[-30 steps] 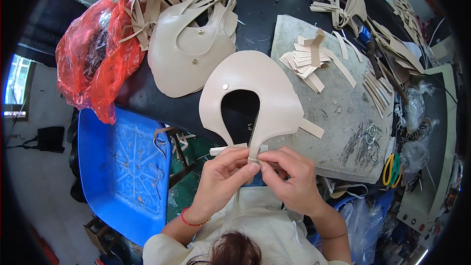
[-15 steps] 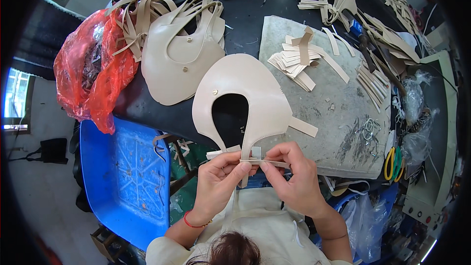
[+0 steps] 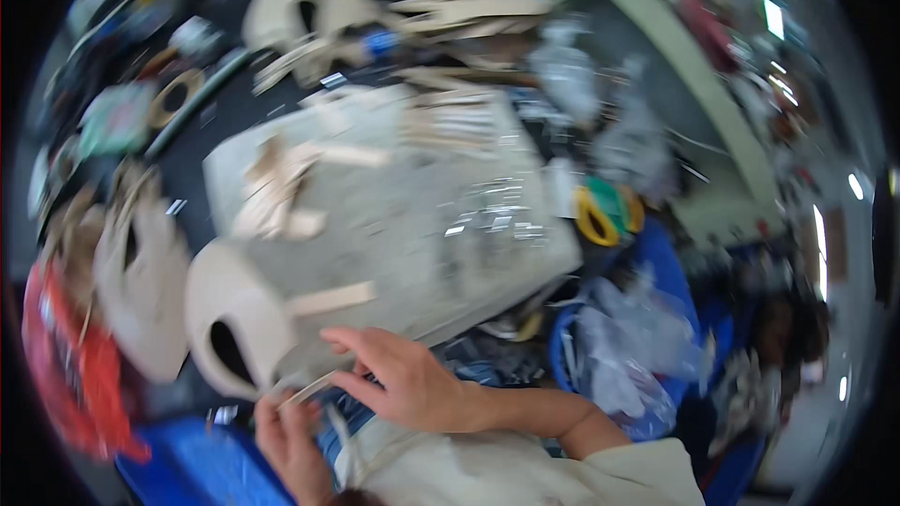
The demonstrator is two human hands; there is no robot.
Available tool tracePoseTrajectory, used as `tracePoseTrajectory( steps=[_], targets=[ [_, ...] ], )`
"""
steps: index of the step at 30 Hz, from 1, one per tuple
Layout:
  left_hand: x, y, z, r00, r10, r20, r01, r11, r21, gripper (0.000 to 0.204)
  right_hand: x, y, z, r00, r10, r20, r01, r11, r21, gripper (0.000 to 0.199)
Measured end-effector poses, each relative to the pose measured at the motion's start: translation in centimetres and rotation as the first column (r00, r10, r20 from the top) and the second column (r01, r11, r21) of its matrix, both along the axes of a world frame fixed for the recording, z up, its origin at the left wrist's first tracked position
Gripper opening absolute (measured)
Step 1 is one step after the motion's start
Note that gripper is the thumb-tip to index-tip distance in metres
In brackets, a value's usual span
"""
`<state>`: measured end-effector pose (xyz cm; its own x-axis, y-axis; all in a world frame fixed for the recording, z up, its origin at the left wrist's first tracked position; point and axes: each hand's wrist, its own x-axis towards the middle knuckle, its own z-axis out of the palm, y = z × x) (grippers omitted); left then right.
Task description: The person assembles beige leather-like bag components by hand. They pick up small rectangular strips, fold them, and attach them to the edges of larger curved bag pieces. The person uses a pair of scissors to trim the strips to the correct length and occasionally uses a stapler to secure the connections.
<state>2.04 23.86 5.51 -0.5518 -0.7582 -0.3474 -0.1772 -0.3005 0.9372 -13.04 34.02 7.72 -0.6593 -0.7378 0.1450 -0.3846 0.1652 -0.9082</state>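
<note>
Grey slab (image 3: 422, 225), yellow-green scissors (image 3: 607, 211)

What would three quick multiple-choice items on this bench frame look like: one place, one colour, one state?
1. Where does the cream cut-out piece lie relative to the right hand?
A. To its left
B. To its right
C. Under the forearm

2. What colour is the crumpled plastic bag at the picture's left edge?
A. Green
B. Red
C. White

3. How is the right hand posed?
A. Clenched in a fist
B. Flat, palm up
C. Fingers extended toward the thin strip

Answers:
1. A, the cut-out piece sits left of the right hand, by the grey work slab.
2. B, the bag reads plainly red despite the blur.
3. C, the fingers reach left to the strip, whose other end meets the left hand.
</note>
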Motion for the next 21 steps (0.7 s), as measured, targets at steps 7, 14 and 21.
tracePoseTrajectory(
  steps=[7,14,21],
  targets=[
    [0.2,-0.2,-0.9,0.991,0.108,-0.083,-0.105,0.994,0.043,0.012,-15.8,20.2,0.1,0.338,-0.701,-0.628,0.869,0.489,-0.079,0.013],
    [0.1,-0.3,-2.3,0.990,0.116,-0.076,-0.122,0.989,-0.086,0.019,-25.6,36.1,-6.3,0.063,-0.535,-0.842,0.977,0.205,-0.057,0.025],
    [6.2,-7.3,-10.1,0.995,-0.087,-0.048,0.098,0.923,0.371,0.042,-27.5,35.6,-6.8,0.119,-0.484,-0.867,0.989,0.138,0.058,0.029]
  ],
)
